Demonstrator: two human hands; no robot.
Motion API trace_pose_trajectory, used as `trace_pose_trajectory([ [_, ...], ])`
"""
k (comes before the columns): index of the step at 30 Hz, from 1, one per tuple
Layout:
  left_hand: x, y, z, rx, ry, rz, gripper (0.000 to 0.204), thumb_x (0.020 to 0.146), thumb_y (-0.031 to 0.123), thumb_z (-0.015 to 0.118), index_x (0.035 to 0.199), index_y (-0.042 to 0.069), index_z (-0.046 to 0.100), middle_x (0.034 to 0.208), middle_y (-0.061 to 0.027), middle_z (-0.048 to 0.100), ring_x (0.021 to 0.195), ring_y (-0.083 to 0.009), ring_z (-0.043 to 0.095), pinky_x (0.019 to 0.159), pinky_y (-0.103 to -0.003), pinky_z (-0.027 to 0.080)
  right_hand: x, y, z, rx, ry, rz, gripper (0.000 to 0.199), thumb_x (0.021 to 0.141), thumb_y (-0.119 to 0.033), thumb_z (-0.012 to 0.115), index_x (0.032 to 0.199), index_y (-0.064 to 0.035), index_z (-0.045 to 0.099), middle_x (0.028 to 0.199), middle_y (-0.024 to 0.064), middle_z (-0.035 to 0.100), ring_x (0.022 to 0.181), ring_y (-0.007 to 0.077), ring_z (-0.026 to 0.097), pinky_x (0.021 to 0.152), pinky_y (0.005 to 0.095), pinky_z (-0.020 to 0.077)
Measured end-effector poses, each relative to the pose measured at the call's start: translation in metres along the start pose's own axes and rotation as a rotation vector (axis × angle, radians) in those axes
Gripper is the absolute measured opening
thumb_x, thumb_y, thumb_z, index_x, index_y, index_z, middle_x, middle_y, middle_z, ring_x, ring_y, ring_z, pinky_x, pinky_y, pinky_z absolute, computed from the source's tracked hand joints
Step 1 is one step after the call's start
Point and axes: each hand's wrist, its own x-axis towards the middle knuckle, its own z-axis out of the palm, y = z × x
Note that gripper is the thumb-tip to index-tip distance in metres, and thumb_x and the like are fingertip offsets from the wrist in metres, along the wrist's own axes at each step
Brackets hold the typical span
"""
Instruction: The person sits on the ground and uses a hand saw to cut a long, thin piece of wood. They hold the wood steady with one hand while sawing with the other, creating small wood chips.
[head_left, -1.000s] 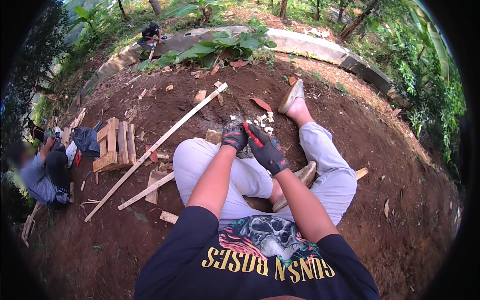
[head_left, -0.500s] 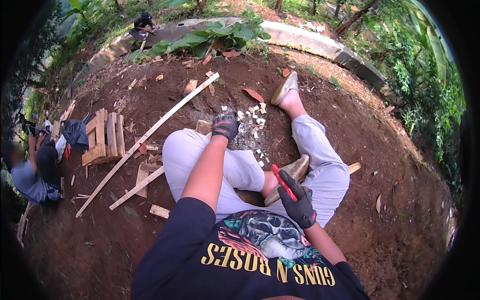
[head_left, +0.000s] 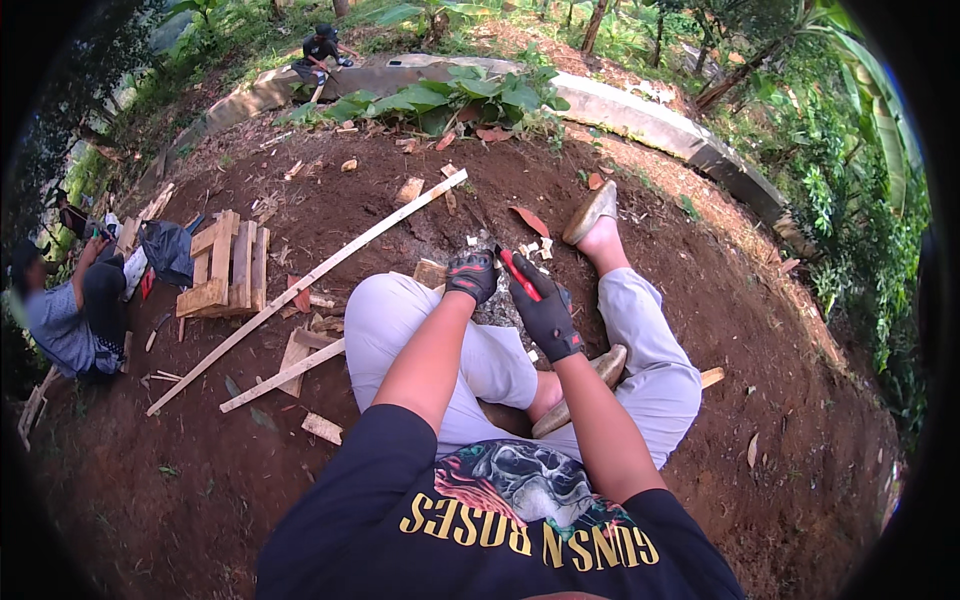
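Both my hands wear black gloves with red trim and meet over the ground between my legs. My right hand is wrapped around a slim red cutter knife, its dark tip up beside my left fingers. My left hand is curled closed just left of the knife; what its fingers hold, if anything, is hidden. A wooden block lies on the soil beside my left hand. Pale wood chips are scattered past my hands, partly covered by them.
A long wooden strip lies slantwise on the left, near a shorter strip and a small slatted wooden stand. People sit at far left and at the back by a low concrete wall. Brown soil surrounds me.
My right hand has swung up and forward from beside my thigh, bringing the red cutter knife to my left hand. The view has shifted slightly, and my left hand stays closed.
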Motion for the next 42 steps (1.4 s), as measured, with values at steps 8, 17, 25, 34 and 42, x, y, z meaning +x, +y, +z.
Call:
trace_pose_trajectory([
  [8, -0.004, 0.008, 0.006, 0.021, -0.093, -0.042, 0.039, 0.101, 0.041, 0.059, 0.127, 0.014, 0.07, 0.13, -0.0199, 0.072, 0.125, -0.039, 0.067, 0.11, -0.056, 0.046, -0.116, -0.023, -0.057, 0.004, -0.011, 0.127, 0.05, 0.098, -0.02, 0.069, 0.147, -0.0154, 0.064, 0.133, 0.0213, 0.072, 0.121, 0.0372, 0.071, 0.102, 0.0446, 0.0559],
  [17, -0.005, -0.001, 0.003, 0.06, -0.134, -0.075, 0.043, 0.102, 0.042, 0.056, 0.13, 0.012, 0.068, 0.135, -0.022, 0.068, 0.128, -0.0434, 0.064, 0.11, -0.057, 0.046, -0.163, -0.06, -0.099, -0.122, -0.119, 0.192, 0.051, 0.096, -0.015, 0.07, 0.147, -0.015, 0.065, 0.13, 0.0196, 0.073, 0.115, 0.0358, 0.074, 0.099, 0.0435, 0.0571],
  [25, -0.003, 0.002, 0.005, 0.049, -0.003, -0.036, 0.035, 0.099, 0.035, 0.063, 0.122, 0.011, 0.072, 0.128, -0.0232, 0.071, 0.119, -0.0427, 0.07, 0.103, -0.054, 0.053, -0.026, -0.014, -0.009, -0.026, -0.071, 0.035, 0.05, 0.098, -0.018, 0.07, 0.147, -0.013, 0.063, 0.139, 0.0197, 0.07, 0.126, 0.0362, 0.069, 0.105, 0.0425, 0.0538],
  [34, -0.008, 0.011, -0.004, 0.096, -0.184, -0.087, 0.047, 0.1, 0.031, 0.056, 0.143, 0.013, 0.064, 0.145, -0.0195, 0.065, 0.134, -0.0371, 0.063, 0.114, -0.053, 0.045, -0.126, -0.03, -0.062, -0.005, -0.006, 0.082, 0.052, 0.098, -0.018, 0.068, 0.15, -0.0183, 0.061, 0.129, 0.0201, 0.074, 0.114, 0.0395, 0.073, 0.097, 0.0472, 0.0577],
  [42, -0.005, -0.007, 0.009, 0.069, -0.074, -0.069, 0.038, 0.1, 0.037, 0.06, 0.128, 0.014, 0.069, 0.13, -0.0205, 0.071, 0.125, -0.0409, 0.067, 0.109, -0.055, 0.047, -0.163, -0.094, -0.111, -0.06, -0.157, 0.294, 0.053, 0.098, -0.016, 0.068, 0.151, -0.0115, 0.06, 0.135, 0.0231, 0.07, 0.121, 0.0398, 0.071, 0.102, 0.045, 0.0555],
])
